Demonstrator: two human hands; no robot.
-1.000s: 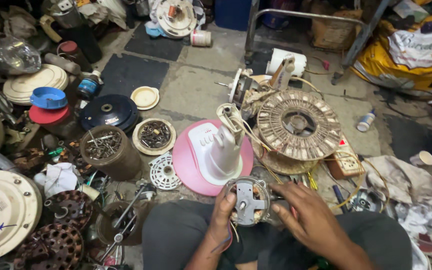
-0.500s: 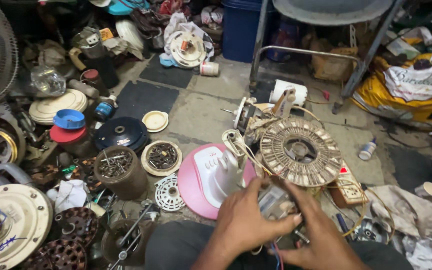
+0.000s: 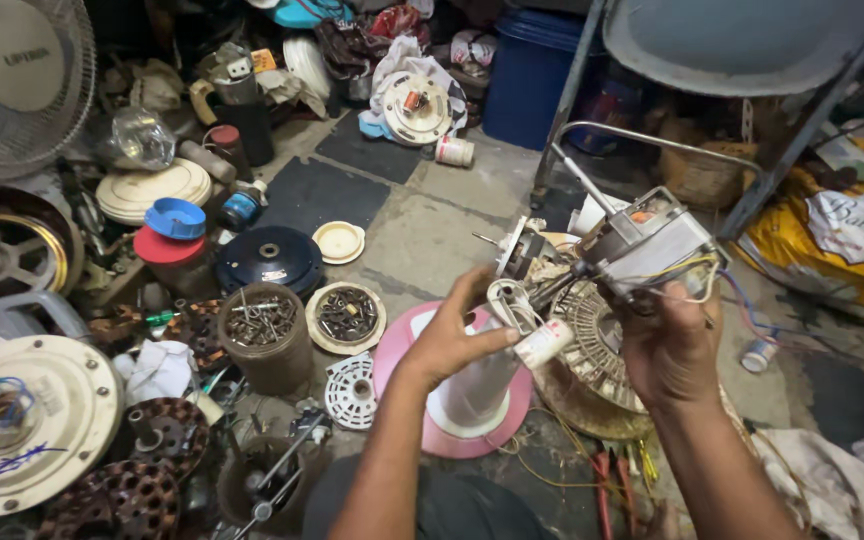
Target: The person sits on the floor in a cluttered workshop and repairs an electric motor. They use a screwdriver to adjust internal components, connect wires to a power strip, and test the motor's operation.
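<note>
Your right hand holds the fan motor up in front of you, above the floor clutter; its fingers are curled tight around the lower body of the motor, clamped on it, with the shaft pointing up and to the left and yellow, red and blue wires looping off its right side. Your left hand sits just left of the motor with its fingers partly apart: thumb raised toward the shaft end, the index stretched right and touching a small white cylinder that hangs by the wires; whether the hand truly pinches that piece you cannot tell from here. Directly under your hands stands a pink fan base with a white neck rising from it, and to its right lies a round wound stator, partly hidden behind your right wrist. Left of the base are a brown tub of screws, a shallow dish of nuts and a small white grille disc. Farther left lie a dark blue motor cover, a blue cap on a red lid, and a cream disc with blue marks. Red-handled pliers rest on the floor near your right forearm
</note>
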